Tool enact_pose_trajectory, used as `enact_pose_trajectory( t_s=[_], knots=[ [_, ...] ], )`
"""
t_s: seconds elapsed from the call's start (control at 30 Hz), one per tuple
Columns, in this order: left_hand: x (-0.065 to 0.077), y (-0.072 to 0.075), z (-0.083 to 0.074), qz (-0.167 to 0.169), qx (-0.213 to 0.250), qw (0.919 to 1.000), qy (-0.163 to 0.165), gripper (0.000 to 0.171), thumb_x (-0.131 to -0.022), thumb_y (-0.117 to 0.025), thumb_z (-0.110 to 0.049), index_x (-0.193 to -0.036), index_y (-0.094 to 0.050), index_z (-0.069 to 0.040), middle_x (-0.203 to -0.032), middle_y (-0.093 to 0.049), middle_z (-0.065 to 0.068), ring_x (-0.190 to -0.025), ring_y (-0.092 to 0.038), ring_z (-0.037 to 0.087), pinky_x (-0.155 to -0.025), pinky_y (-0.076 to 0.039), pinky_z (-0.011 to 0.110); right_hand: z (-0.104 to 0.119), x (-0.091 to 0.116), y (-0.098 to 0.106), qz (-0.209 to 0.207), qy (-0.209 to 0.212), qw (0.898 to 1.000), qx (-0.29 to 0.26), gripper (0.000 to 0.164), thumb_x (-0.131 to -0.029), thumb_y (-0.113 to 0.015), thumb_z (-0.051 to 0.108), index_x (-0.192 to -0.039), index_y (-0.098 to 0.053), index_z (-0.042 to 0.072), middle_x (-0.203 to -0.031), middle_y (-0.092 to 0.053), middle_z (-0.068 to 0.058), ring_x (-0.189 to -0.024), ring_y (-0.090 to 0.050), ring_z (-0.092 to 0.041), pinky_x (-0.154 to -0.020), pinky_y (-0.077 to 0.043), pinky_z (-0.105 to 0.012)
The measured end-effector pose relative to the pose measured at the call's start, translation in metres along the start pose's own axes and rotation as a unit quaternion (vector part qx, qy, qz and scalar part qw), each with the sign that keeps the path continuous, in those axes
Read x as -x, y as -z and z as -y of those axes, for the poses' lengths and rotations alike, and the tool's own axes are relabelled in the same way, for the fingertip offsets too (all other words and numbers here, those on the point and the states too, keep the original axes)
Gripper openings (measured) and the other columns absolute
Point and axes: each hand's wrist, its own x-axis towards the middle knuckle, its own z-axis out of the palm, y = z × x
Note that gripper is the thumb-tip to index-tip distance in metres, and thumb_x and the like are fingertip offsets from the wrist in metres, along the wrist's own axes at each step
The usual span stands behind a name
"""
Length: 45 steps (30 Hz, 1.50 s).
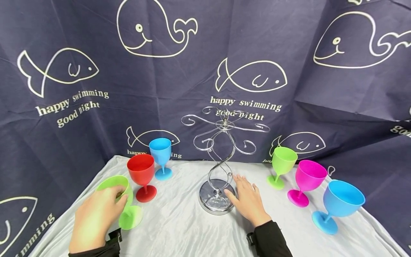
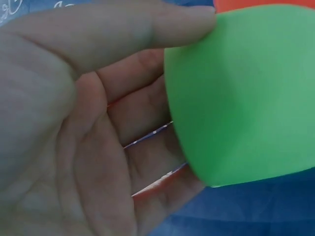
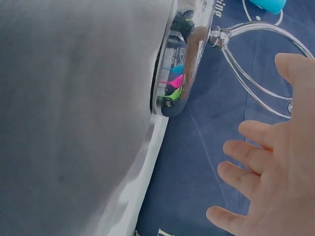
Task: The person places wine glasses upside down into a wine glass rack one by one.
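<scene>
At the front left, my left hand (image 1: 96, 216) grips the bowl of a light green goblet (image 1: 130, 194) from its left side. In the left wrist view the thumb lies at the rim of the bowl and the other fingers go behind it. The goblet's round foot shows low over the white cloth. A chrome wire stand (image 1: 224, 124) with curled arms stands upright in the middle on a round, shiny base (image 1: 216, 204). Beside the right edge of this base is my right hand (image 1: 249, 202), fingers spread and holding nothing.
Behind the left hand stand a red goblet (image 1: 141, 169) and a blue goblet (image 1: 160, 151). Along the right stand another green goblet (image 1: 284, 160), a magenta goblet (image 1: 309, 176) and a larger-looking blue goblet (image 1: 340, 200). A dark printed curtain (image 1: 205, 78) hangs behind the cloth-covered table (image 1: 179, 221).
</scene>
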Motion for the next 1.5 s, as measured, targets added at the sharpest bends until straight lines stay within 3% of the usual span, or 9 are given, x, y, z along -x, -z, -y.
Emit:
enact_pose_trajectory(
  t_s=[0.23, 0.43, 0.57, 0.7, 0.87, 1.1, 1.27, 1.43, 1.5],
  knots=[
    [0.011, 0.007, -0.002, -0.023, 0.026, 0.9978, -0.056, 0.012, -0.09, -0.069, -0.017, -0.102, -0.069, -0.015, -0.079, -0.063, 0.002, -0.072, -0.06, 0.025, -0.064, -0.049, 0.046, 0.0, 0.001, 0.003, 0.005, -0.005, 1.0, -0.006, 0.075, -0.098, -0.052, 0.059, -0.15, -0.045, 0.006, -0.155, -0.04, -0.015, -0.144, -0.034, -0.035, -0.114, -0.02, -0.066],
    [0.01, 0.001, -0.003, -0.047, 0.125, 0.9803, -0.146, 0.018, -0.089, -0.074, -0.011, -0.092, -0.062, -0.023, -0.074, -0.051, -0.014, -0.066, -0.046, 0.005, -0.06, -0.042, 0.028, -0.003, 0.0, 0.008, 0.0, -0.004, 1.0, -0.008, 0.074, -0.099, -0.052, 0.058, -0.149, -0.045, 0.004, -0.155, -0.04, -0.016, -0.144, -0.034, -0.036, -0.113, -0.021, -0.066],
    [0.005, -0.005, -0.002, 0.011, 0.221, 0.9567, -0.189, 0.014, -0.095, -0.068, -0.012, -0.102, -0.063, -0.025, -0.084, -0.059, -0.015, -0.075, -0.053, 0.005, -0.065, -0.047, 0.023, -0.004, 0.001, 0.01, -0.003, -0.001, 1.0, -0.006, 0.072, -0.099, -0.053, 0.055, -0.149, -0.045, 0.003, -0.154, -0.041, -0.017, -0.143, -0.035, -0.037, -0.113, -0.021, -0.066],
    [-0.006, -0.012, -0.005, 0.102, 0.327, 0.912, -0.225, 0.014, -0.102, -0.059, -0.015, -0.114, -0.063, -0.022, -0.102, -0.066, -0.008, -0.094, -0.062, 0.012, -0.082, -0.052, 0.024, -0.004, 0.002, 0.011, -0.011, 0.001, 1.0, -0.009, 0.07, -0.1, -0.054, 0.052, -0.149, -0.045, 0.003, -0.153, -0.042, -0.017, -0.142, -0.036, -0.038, -0.113, -0.02, -0.066],
    [-0.025, -0.035, -0.014, 0.198, 0.448, 0.8398, -0.235, 0.017, -0.104, -0.052, -0.011, -0.121, -0.057, -0.009, -0.112, -0.065, 0.008, -0.102, -0.063, 0.022, -0.091, -0.052, 0.028, -0.004, 0.001, 0.012, -0.02, 0.007, 1.0, -0.008, 0.069, -0.1, -0.054, 0.051, -0.149, -0.045, 0.003, -0.153, -0.043, -0.016, -0.142, -0.037, -0.037, -0.113, -0.022, -0.066],
    [-0.031, -0.091, -0.039, 0.24, 0.611, 0.7342, -0.174, 0.03, -0.105, -0.049, -0.006, -0.131, -0.048, 0.008, -0.118, -0.064, 0.006, -0.108, -0.062, 0.015, -0.096, -0.051, 0.028, -0.008, 0.003, 0.012, -0.034, 0.017, 0.999, -0.005, 0.06, -0.101, -0.057, 0.04, -0.148, -0.047, 0.004, -0.152, -0.045, -0.014, -0.141, -0.04, -0.034, -0.111, -0.025, -0.065],
    [-0.025, -0.126, -0.056, 0.256, 0.721, 0.6325, -0.12, 0.028, -0.106, -0.043, -0.005, -0.133, -0.048, 0.002, -0.123, -0.061, 0.003, -0.113, -0.06, 0.015, -0.103, -0.048, 0.031, -0.011, 0.003, 0.011, -0.062, 0.044, 0.997, -0.021, 0.059, -0.095, -0.063, 0.029, -0.146, -0.048, 0.003, -0.148, -0.049, -0.016, -0.139, -0.043, -0.036, -0.109, -0.028, -0.065],
    [-0.022, -0.147, -0.07, 0.279, 0.813, 0.5049, -0.081, 0.03, -0.108, -0.035, -0.001, -0.129, -0.055, -0.006, -0.128, -0.06, 0.005, -0.118, -0.059, 0.017, -0.108, -0.043, 0.035, -0.011, -0.001, 0.011, -0.138, 0.095, 0.985, -0.048, 0.052, -0.088, -0.068, 0.021, -0.136, -0.057, 0.002, -0.137, -0.059, -0.015, -0.128, -0.052, -0.036, -0.104, -0.035, -0.059],
    [-0.02, -0.152, -0.075, 0.287, 0.837, 0.4622, -0.063, 0.031, -0.107, -0.033, 0.001, -0.125, -0.057, -0.006, -0.128, -0.061, 0.005, -0.119, -0.059, 0.018, -0.109, -0.042, 0.036, -0.009, -0.003, 0.012, -0.188, 0.131, 0.971, -0.072, 0.041, -0.089, -0.067, 0.022, -0.126, -0.063, 0.003, -0.127, -0.064, -0.014, -0.119, -0.057, -0.034, -0.1, -0.038, -0.053]
  ],
)
